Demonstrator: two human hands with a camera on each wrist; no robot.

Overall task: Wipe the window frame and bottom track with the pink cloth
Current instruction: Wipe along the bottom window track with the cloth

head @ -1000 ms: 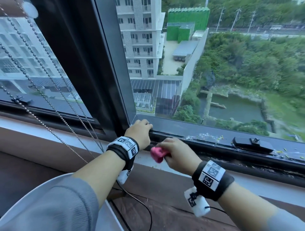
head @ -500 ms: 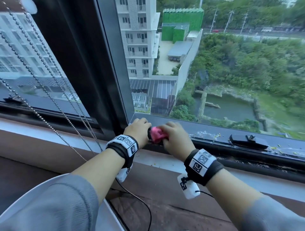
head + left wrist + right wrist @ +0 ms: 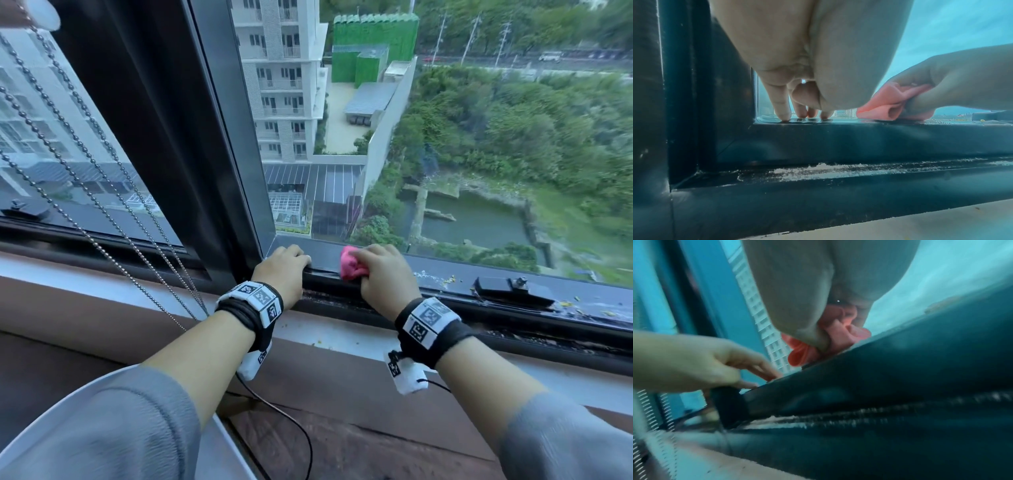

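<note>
While the dark metal window frame (image 3: 191, 144) fills most of the view, its open sash looks straight out over a long drop, and that is the main hazard: a loose cloth pushed past the outer edge would likely fall. Below the sill, the black bottom track (image 3: 838, 172) carries a line of pale grit, not yet wiped by the look of it. To the right a black hinge bracket (image 3: 513, 291) sits among yellowish crumbs, which could snag the cloth. The left hand (image 3: 282, 270) braces on the lower frame rail, fingers curled over it. The right hand (image 3: 383, 274) has its grip clenched around the bunched pink cloth (image 3: 351, 267), pressing it onto that rail just beside the left.
</note>
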